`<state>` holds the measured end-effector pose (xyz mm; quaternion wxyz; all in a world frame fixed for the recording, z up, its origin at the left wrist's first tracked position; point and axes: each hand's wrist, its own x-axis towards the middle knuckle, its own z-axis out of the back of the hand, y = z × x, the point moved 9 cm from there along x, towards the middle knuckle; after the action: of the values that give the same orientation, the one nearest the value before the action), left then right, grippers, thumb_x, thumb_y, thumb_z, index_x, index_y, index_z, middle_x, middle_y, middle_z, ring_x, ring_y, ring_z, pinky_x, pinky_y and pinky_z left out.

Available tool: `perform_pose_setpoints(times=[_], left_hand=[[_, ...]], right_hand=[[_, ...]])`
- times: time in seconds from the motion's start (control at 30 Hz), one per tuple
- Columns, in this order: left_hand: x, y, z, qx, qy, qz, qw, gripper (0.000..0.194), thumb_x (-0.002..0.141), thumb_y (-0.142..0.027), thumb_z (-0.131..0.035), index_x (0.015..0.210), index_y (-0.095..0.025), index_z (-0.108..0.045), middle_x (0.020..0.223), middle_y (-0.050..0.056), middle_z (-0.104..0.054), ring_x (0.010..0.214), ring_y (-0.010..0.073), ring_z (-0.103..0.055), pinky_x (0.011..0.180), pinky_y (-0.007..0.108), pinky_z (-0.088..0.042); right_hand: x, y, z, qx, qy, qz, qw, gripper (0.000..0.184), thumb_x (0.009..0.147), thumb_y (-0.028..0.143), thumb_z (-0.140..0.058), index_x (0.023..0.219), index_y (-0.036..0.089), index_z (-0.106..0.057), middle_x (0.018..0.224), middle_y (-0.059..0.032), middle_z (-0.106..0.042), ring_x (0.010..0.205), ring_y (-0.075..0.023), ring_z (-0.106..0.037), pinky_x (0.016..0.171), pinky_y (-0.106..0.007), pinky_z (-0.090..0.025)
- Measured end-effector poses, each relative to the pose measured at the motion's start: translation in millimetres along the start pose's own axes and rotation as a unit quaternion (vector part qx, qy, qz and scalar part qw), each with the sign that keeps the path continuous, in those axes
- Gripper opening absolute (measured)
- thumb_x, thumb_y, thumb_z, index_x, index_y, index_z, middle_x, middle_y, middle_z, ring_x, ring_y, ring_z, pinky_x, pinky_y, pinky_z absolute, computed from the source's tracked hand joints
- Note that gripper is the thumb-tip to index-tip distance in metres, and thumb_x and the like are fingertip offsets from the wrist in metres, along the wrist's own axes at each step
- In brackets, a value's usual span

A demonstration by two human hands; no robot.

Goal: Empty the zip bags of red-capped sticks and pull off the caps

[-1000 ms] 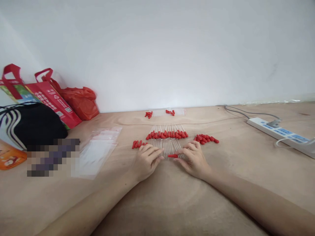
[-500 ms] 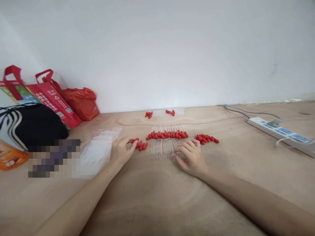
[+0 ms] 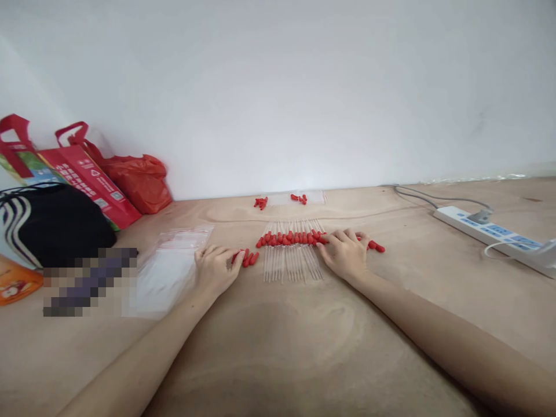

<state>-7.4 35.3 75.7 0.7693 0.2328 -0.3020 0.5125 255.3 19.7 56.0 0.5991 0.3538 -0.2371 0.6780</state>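
A row of clear thin tubes (image 3: 292, 263) lies side by side on the wooden table (image 3: 282, 347), with red caps (image 3: 289, 238) lined across them. My left hand (image 3: 215, 269) rests by a small pile of loose red caps (image 3: 249, 258), its fingers curled at one of them. My right hand (image 3: 345, 253) lies over another pile of red caps (image 3: 376, 247) at the right end of the row, fingers bent down onto them. Whether the right hand grips a cap is hidden.
Clear zip bags (image 3: 167, 269) lie left of my left hand. Red shopping bags (image 3: 93, 176) and a black bag (image 3: 52, 223) stand at the far left. A white power strip (image 3: 490, 233) with cables sits at the right. More red caps (image 3: 280, 200) lie near the wall.
My left hand went left from the tubes to the loose red caps. My right hand let go of a capped tube and moved forward onto the right pile of caps.
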Motion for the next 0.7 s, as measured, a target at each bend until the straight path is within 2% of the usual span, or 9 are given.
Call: perform_pose_setpoints(times=[0.13, 0.33, 0.47, 0.6, 0.7], left_hand=[[-0.2, -0.1, 0.3, -0.014, 0.008, 0.007, 1.0, 0.017, 0.076, -0.028, -0.052, 0.07, -0.022, -0.066, 0.07, 0.002, -0.069, 0.073, 0.0222, -0.059, 0.07, 0.038, -0.03], [-0.1, -1.5, 12.7, -0.015, -0.05, 0.013, 0.999, 0.016, 0.076, -0.031, -0.054, 0.078, -0.02, -0.066, 0.081, 0.004, -0.068, 0.08, 0.0239, -0.058, 0.076, 0.041, -0.029], [-0.1, -6.5, 14.3, -0.02, -0.05, 0.005, 0.999, 0.014, 0.076, -0.031, -0.055, 0.073, -0.021, -0.065, 0.084, 0.005, -0.067, 0.081, 0.0236, -0.058, 0.079, 0.043, -0.028], [-1.3, -13.3, 15.4, -0.029, -0.044, -0.009, 0.999, 0.014, 0.077, -0.03, -0.054, 0.073, -0.023, -0.065, 0.086, 0.005, -0.067, 0.083, 0.0234, -0.058, 0.081, 0.044, -0.028], [-3.2, -20.8, 15.6, -0.039, -0.047, -0.026, 0.998, 0.012, 0.077, -0.03, -0.055, 0.076, -0.024, -0.065, 0.089, 0.005, -0.066, 0.083, 0.0224, -0.058, 0.083, 0.044, -0.029]], right_hand=[[8.6, 0.6, -12.4, -0.015, 0.024, -0.007, 1.0, 0.022, 0.078, 0.037, -0.049, 0.075, 0.021, -0.065, 0.074, -0.0043, -0.064, 0.077, -0.0206, -0.046, 0.077, -0.042, -0.019], [11.3, -5.8, -18.6, -0.026, 0.049, -0.03, 0.998, 0.022, 0.077, 0.03, -0.047, 0.072, 0.019, -0.065, 0.077, -0.0072, -0.063, 0.077, -0.022, -0.045, 0.075, -0.043, -0.02], [8.9, -7.1, -20.3, -0.029, 0.059, -0.028, 0.997, 0.024, 0.078, 0.033, -0.047, 0.068, 0.02, -0.065, 0.075, -0.0073, -0.062, 0.078, -0.023, -0.046, 0.074, -0.044, -0.021], [9.8, -5.5, -14.1, -0.024, 0.022, -0.02, 0.999, 0.027, 0.081, 0.03, -0.044, 0.068, 0.019, -0.065, 0.072, -0.0066, -0.062, 0.075, -0.0207, -0.045, 0.074, -0.043, -0.021], [8.9, -11.5, -1.9, -0.003, -0.019, -0.04, 0.999, 0.025, 0.082, 0.03, -0.044, 0.075, 0.02, -0.066, 0.07, -0.0052, -0.06, 0.074, -0.0197, -0.046, 0.076, -0.042, -0.022]])
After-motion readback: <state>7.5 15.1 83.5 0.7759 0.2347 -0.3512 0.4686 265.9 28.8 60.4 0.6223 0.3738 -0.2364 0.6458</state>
